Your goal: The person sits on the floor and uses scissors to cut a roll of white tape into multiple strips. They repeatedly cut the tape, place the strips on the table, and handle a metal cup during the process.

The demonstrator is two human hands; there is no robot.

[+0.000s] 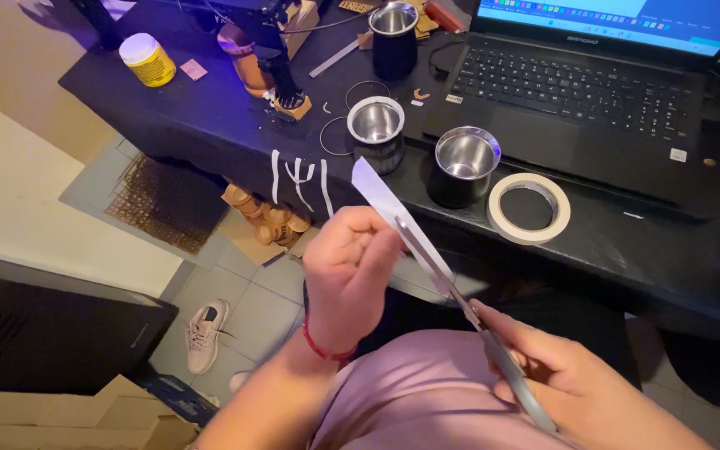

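My left hand (347, 267) pinches a long pale strip of tape (377, 192) that sticks up and to the left toward the desk. My right hand (568, 375) grips grey scissors (506, 367) over my lap. The blades run up along the strip's right edge, just beside my left fingers. A red band circles my left wrist. Several thin white strips (297, 179) hang stuck on the front edge of the black desk (627, 250).
On the desk stand a roll of masking tape (529, 208), three steel cups (377, 125) (464, 162) (393, 33), an open laptop (577, 83) and a yellow jar (147, 58). Below lie wooden pieces (264, 218) and a shoe (206, 333) on the tiled floor.
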